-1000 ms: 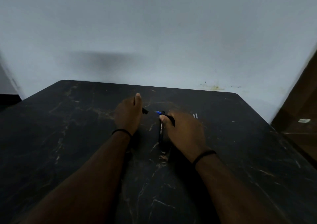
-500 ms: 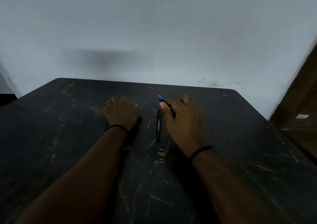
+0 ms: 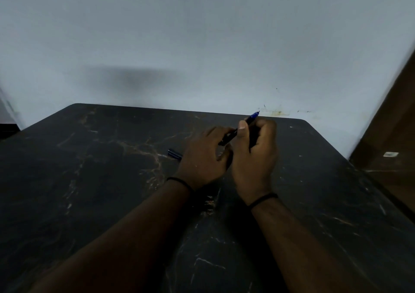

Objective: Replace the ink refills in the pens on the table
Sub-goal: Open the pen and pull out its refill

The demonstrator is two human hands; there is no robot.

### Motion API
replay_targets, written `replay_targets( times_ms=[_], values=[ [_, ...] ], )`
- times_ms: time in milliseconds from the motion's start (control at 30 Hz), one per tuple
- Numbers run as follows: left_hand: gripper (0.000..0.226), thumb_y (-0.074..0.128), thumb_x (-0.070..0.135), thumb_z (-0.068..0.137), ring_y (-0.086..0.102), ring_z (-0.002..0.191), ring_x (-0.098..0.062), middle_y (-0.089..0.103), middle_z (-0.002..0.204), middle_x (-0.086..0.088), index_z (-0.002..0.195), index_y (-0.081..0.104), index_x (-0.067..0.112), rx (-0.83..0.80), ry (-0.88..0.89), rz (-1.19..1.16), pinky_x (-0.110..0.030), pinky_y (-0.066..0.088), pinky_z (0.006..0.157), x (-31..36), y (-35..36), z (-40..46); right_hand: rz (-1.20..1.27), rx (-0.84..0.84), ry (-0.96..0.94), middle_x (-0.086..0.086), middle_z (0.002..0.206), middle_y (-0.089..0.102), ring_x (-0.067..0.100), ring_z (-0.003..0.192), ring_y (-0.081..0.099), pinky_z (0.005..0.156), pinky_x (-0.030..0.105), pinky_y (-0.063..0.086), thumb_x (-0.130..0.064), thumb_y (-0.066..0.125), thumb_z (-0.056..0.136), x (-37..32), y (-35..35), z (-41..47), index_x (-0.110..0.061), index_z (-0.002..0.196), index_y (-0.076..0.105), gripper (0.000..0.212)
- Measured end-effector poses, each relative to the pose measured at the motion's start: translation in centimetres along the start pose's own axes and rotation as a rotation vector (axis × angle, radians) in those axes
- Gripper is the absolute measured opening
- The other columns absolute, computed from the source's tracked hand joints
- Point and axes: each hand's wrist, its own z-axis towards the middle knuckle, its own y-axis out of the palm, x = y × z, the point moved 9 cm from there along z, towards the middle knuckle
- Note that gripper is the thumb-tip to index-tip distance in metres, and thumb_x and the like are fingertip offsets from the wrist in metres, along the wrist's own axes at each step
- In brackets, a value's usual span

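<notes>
A black pen with a blue tip (image 3: pixel 251 118) is lifted above the dark marble table (image 3: pixel 89 169), slanting up to the right. My right hand (image 3: pixel 256 158) is closed around its upper half, thumb pressed on the barrel. My left hand (image 3: pixel 202 158) touches the pen's lower end (image 3: pixel 225 139) with its fingertips. A second dark pen part (image 3: pixel 174 153) lies on the table just left of my left hand, mostly hidden by it.
A pale wall (image 3: pixel 202 45) rises straight behind the table's far edge. A brown wooden panel (image 3: pixel 393 135) stands at the right, beside the table's right edge. Black bands circle both wrists.
My right hand has lifted the blue-tipped pen up and to the right. My left hand has left the table surface and come over to the pen's lower end.
</notes>
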Motion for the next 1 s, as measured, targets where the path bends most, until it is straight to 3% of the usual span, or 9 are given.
replay_targets(
  times_ms=[167,300,400,600,700,833,1000],
  values=[
    [0.022,0.056,0.024,0.094,0.061,0.081,-0.024,0.068,0.094,-0.009,0.105,0.067,0.010,0.056,-0.003,0.173,-0.038,0.050,0.070,0.4,-0.9,0.3,0.081,0.001,0.068,-0.010,0.070,0.050,0.000,0.062,0.050,0.057,0.009,0.040,-0.024,0.058,0.097,1.0,0.2,0.2,-0.014,0.086,0.046,0.019],
    [0.013,0.058,0.019,0.095,0.059,0.077,-0.026,0.066,0.090,-0.011,0.098,0.065,0.008,0.044,0.010,0.294,-0.036,0.045,0.064,0.7,-0.6,0.6,0.141,0.033,0.136,-0.011,0.061,0.044,-0.001,0.053,0.044,0.053,0.010,0.038,-0.031,0.064,0.094,1.5,0.0,0.3,-0.016,0.078,0.045,0.029],
    [0.009,0.059,0.016,0.094,0.057,0.076,-0.028,0.062,0.088,-0.011,0.094,0.062,0.008,0.014,0.071,0.321,-0.037,0.041,0.064,1.5,-0.2,0.7,0.111,0.054,0.253,-0.011,0.055,0.042,0.002,0.049,0.038,0.050,0.018,0.038,-0.045,0.063,0.090,2.7,-0.5,0.5,-0.020,0.069,0.043,0.038],
    [0.025,0.053,0.034,0.094,0.051,0.063,-0.023,0.058,0.076,-0.007,0.080,0.057,0.013,0.039,0.068,0.395,-0.032,0.030,0.058,2.1,-0.5,0.4,0.016,0.009,0.370,-0.007,0.045,0.035,0.008,0.042,0.033,0.046,0.023,0.034,-0.056,0.056,0.090,4.0,-0.5,0.4,-0.020,0.051,0.038,0.056],
    [0.038,0.047,0.041,0.093,0.054,0.055,-0.026,0.061,0.065,-0.006,0.070,0.060,0.014,0.066,-0.015,0.438,-0.031,0.031,0.052,1.5,-1.1,0.3,0.034,-0.039,0.460,-0.003,0.046,0.035,0.010,0.044,0.033,0.051,0.031,0.033,-0.052,0.057,0.092,4.8,0.5,-0.1,-0.018,0.052,0.037,0.056],
    [0.043,0.041,0.039,0.099,0.056,0.054,-0.025,0.064,0.064,-0.006,0.071,0.064,0.015,0.036,-0.081,0.420,-0.033,0.042,0.053,0.7,-1.2,0.4,0.071,-0.065,0.482,0.002,0.049,0.037,0.017,0.048,0.035,0.055,0.036,0.033,-0.039,0.057,0.096,4.9,1.5,-0.1,-0.018,0.052,0.037,0.053],
    [0.038,0.045,0.033,0.099,0.058,0.054,-0.025,0.064,0.063,-0.005,0.072,0.064,0.016,-0.006,-0.082,0.360,-0.033,0.044,0.053,0.5,-0.9,0.5,0.040,-0.115,0.427,-0.010,0.037,0.040,0.003,0.036,0.036,0.045,0.026,0.031,-0.036,0.053,0.099,4.7,1.7,0.1,-0.021,0.053,0.038,0.051]
  ],
)
